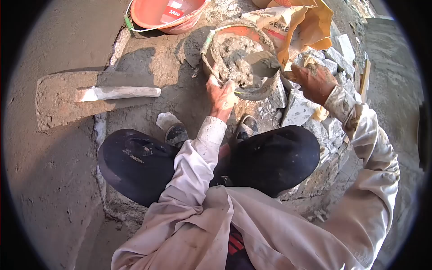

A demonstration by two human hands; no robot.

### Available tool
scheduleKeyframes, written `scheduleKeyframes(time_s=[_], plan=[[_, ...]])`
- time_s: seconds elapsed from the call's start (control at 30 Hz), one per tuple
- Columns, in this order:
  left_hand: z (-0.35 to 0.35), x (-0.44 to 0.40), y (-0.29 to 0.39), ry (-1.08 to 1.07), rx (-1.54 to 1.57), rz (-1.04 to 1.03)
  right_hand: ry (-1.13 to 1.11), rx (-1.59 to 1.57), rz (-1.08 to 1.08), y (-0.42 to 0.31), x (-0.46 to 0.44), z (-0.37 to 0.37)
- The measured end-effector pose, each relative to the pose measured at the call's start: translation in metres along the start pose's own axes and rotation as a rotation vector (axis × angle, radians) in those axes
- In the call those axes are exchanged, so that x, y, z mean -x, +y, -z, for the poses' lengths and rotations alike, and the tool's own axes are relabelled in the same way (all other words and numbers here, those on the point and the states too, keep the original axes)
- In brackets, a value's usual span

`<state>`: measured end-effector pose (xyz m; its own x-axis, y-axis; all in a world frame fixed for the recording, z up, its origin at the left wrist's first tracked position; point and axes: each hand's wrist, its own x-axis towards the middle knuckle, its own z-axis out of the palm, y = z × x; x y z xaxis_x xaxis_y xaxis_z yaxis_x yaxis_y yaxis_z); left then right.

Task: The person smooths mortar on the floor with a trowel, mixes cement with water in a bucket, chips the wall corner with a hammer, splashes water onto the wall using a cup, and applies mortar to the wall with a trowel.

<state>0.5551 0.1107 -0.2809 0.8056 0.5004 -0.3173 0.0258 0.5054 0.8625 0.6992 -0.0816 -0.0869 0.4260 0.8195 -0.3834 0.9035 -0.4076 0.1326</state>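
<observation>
A mortar-caked bucket (215,43) stands in front of me with wet grey mortar (238,56) in it. My left hand (220,96) is closed on its near rim. To the right of the bucket, my right hand (315,82) is in a fist round the handle of a trowel. The trowel's flat grey blade (260,62) reaches over the mortar inside the bucket. Mortar is smeared on the fingers of both hands. Off to the left lies a wide, mortar-covered plastering float (58,101), its pale handle (118,93) facing up.
An orange bucket (198,18) with a wire handle stands at the top. A torn paper cement bag (306,31) lies beyond the mortar bucket. Broken stone or tile pieces (298,108) heap up on the right. Smooth grey mortar surface (40,180) extends along the left.
</observation>
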Motion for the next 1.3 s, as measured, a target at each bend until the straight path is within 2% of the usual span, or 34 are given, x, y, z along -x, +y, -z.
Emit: scheduleKeyframes(time_s=[0.03, 0.07, 0.17, 0.23, 0.33, 0.43, 0.5, 0.57, 0.6, 0.63, 0.7, 0.77, 0.8, 0.83, 0.9, 1.0, 1.03, 1.07, 1.1, 1.13, 1.17, 1.2, 1.23, 1.27, 1.3], plan=[[0.000, 0.002, -0.002, 0.000, -0.025, -0.023, 0.034, 0.031, 0.026, 0.002, 0.006, 0.002], [0.000, 0.003, -0.003, -0.001, -0.047, -0.051, -0.025, 0.006, -0.142, 0.009, 0.003, -0.004], [0.001, 0.011, -0.007, -0.042, -0.067, -0.087, -0.468, -0.270, -0.209, 0.012, -0.039, -0.046], [0.004, 0.020, -0.002, -0.070, -0.133, -0.139, -0.493, -0.435, -0.128, -0.018, -0.074, -0.108], [0.011, 0.027, 0.001, -0.093, 0.097, -0.003, -0.655, -0.651, -0.157, -0.029, -0.097, -0.111], [0.019, 0.020, -0.002, -0.071, 0.184, 0.012, -0.825, -1.157, -0.389, -0.027, -0.081, -0.071], [0.014, 0.024, -0.005, -0.013, 0.139, -0.010, -0.842, -1.501, -0.437, -0.034, -0.081, -0.073], [0.014, 0.018, 0.005, -0.089, 0.131, 0.028, -0.832, -1.802, -0.497, -0.040, -0.092, -0.111], [0.016, 0.013, 0.012, -0.098, 0.154, 0.034, -0.753, -1.991, -0.521, -0.045, -0.097, -0.110], [0.020, 0.011, 0.016, -0.106, 0.177, 0.056, -0.760, -1.992, -0.573, -0.048, -0.100, -0.102], [0.024, 0.006, 0.008, -0.062, 0.170, 0.023, -0.758, -2.195, -0.679, -0.049, -0.092, -0.097], [0.029, 0.003, 0.010, -0.056, 0.121, 0.144, -0.628, -2.315, -0.606, -0.041, -0.073, -0.116], [0.031, -0.001, 0.003, -0.042, 0.154, 0.090, -0.701, -2.561, -0.698, -0.037, -0.066, -0.113], [0.028, -0.005, 0.008, -0.037, 0.183, 0.092, -0.712, -2.782, -0.624, -0.033, -0.055, -0.115], [0.021, -0.008, 0.020, -0.028, 0.242, 0.105, -0.726, -2.803, -0.571, -0.029, -0.032, -0.109], [0.022, -0.012, 0.021, -0.097, 0.216, 0.160, -0.599, -2.491, -0.544, -0.012, 0.001, -0.073], [0.023, -0.013, 0.019, -0.105, 0.202, 0.162, -0.549, -2.174, -0.648, -0.005, 0.009, -0.045], [0.019, -0.009, 0.019, -0.041, 0.246, 0.150, -0.439, -1.841, -0.555, 0.004, 0.013, -0.029], [0.020, -0.007, 0.017, -0.051, 0.235, 0.132, -0.449, -1.574, -0.513, 0.022, 0.009, -0.011], [0.022, -0.008, 0.013, -0.066, 0.225, 0.114, -0.061, -0.913, -0.337, 0.023, 0.008, 0.001], [0.023, -0.010, 0.010, -0.081, 0.217, 0.094, 0.013, -0.684, -0.224, 0.049, 0.007, -0.016], [0.023, -0.010, 0.009, -0.055, 0.182, 0.111, 0.085, -0.334, -0.291, 0.056, -0.004, -0.040], [0.023, -0.008, 0.007, -0.053, 0.165, 0.132, -0.092, -0.134, -0.319, 0.052, -0.028, -0.045], [0.023, -0.006, 0.005, -0.054, 0.147, 0.155, -0.084, -0.035, -0.183, 0.043, -0.057, -0.063], [0.020, -0.004, 0.005, -0.059, 0.129, 0.176, -0.117, -0.015, -0.241, 0.013, -0.081, -0.061]])
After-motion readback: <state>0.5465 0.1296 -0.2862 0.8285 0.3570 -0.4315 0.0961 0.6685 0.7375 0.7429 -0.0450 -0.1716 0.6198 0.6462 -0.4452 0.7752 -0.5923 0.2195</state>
